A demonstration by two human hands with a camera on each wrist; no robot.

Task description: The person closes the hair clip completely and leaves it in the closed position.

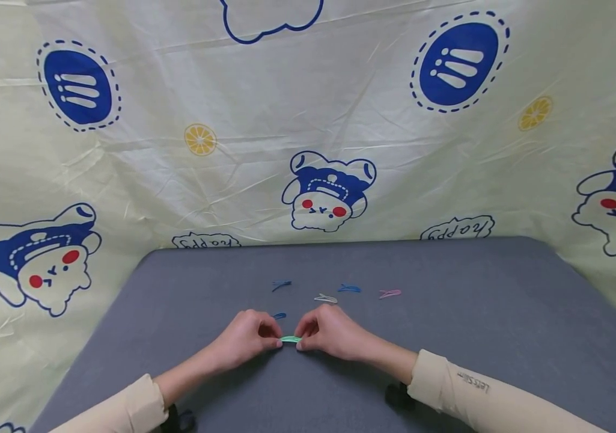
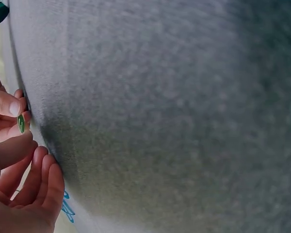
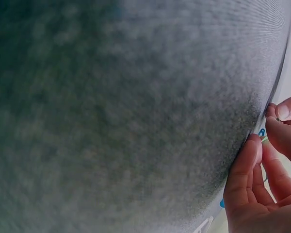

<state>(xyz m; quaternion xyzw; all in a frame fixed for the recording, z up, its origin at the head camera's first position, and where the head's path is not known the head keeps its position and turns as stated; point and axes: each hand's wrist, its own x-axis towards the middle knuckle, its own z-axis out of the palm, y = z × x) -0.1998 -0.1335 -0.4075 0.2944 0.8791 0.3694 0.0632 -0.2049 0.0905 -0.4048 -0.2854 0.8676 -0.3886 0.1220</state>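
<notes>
A slim green hair clip point(image 1: 290, 339) is held level between both hands near the middle of the table. My left hand point(image 1: 248, 338) pinches its left end between thumb and fingers, while my right hand point(image 1: 335, 334) pinches the right end the same way. In the left wrist view part of the green clip point(image 2: 21, 123) shows between the fingertips. Fingertips hide both of its ends. Just beyond the left fingers lies a blue hair clip point(image 1: 279, 316), partly covered by that hand.
Farther back on the grey table point(image 1: 481, 337) lie a dark blue clip point(image 1: 282, 284), a white clip point(image 1: 326, 298), a bright blue clip point(image 1: 349, 288) and a pink clip point(image 1: 390, 293). A printed cloth point(image 1: 253, 198) hangs behind the table's far edge.
</notes>
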